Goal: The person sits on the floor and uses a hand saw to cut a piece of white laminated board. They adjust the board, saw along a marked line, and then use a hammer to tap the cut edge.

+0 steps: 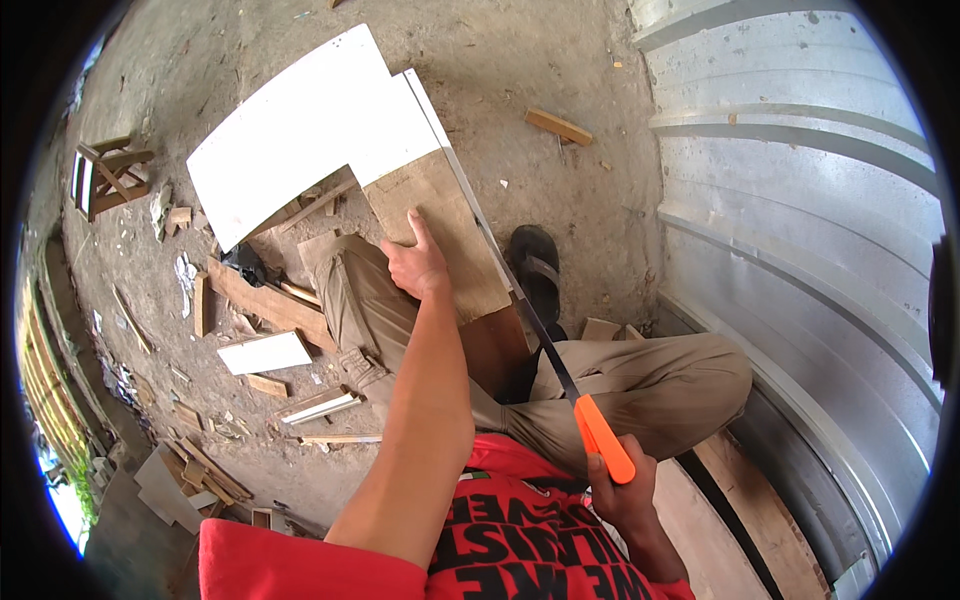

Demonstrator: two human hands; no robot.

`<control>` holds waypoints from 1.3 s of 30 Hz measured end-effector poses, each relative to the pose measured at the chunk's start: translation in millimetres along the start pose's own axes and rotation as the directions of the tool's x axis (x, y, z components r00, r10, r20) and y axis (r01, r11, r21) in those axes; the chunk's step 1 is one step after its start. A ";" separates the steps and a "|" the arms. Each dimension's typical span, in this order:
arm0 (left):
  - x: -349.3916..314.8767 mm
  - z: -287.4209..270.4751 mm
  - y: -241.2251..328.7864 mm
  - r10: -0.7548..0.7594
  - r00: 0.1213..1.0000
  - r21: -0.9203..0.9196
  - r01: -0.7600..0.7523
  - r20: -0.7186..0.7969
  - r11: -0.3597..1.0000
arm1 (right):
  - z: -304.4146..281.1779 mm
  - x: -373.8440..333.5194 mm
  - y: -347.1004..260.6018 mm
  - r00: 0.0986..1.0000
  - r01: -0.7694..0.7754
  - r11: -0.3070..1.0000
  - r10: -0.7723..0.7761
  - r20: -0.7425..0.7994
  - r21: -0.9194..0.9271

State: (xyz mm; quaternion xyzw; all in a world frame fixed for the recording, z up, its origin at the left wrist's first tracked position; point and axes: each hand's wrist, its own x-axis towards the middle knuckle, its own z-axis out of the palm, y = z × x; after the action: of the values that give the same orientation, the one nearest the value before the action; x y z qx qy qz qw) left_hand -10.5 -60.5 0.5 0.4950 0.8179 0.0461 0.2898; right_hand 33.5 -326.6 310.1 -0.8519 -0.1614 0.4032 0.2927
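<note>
My left hand (418, 262) rests on the left side of a brown wooden board (440, 225), its thumb on top and fingers at the edge. Whether this board is joined to the large white panel (290, 130) beyond it cannot be told. In my right hand (628, 488) is the orange handle of a handsaw (600, 438). Its dark narrow blade slants up and left to the board's right edge, where a thin pale strip (455, 170) runs along the side. Both board and panel extend forward from between my bent legs.
Wood offcuts, a white piece (265, 352) and a long plank (270, 300) litter the dirt floor at left. A small wooden stool (108, 178) stands farther left. Corrugated metal sheeting (790, 180) walls the right side. One wood block (558, 127) lies ahead, beyond my dark sandal (537, 270).
</note>
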 end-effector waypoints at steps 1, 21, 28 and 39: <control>0.3 -1.0 1.5 0.002 1.000 0.012 -0.002 0.003 1.000 | 2.6 2.4 -0.9 1.000 0.015 1.000 -0.015 -0.011 0.004; 8.4 -5.8 4.9 0.082 0.997 -0.056 -0.082 -0.002 0.995 | 63.6 38.0 19.5 0.988 0.152 0.967 -0.148 -0.035 0.206; 26.2 -10.2 14.9 0.080 0.997 -0.011 -0.080 -0.002 0.997 | 68.5 47.0 6.5 0.993 0.116 0.976 -0.117 -0.006 0.186; 25.0 -6.6 16.2 0.051 0.998 0.008 -0.051 -0.045 0.999 | 54.3 16.0 4.2 0.995 0.095 0.989 -0.093 -0.025 0.116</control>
State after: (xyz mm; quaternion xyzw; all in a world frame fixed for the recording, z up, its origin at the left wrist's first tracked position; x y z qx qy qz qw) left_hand -9.8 -30.0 1.1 0.5157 0.8114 0.0617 0.2681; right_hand 1.2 -301.7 270.7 -0.8284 -0.1746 0.3896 0.3625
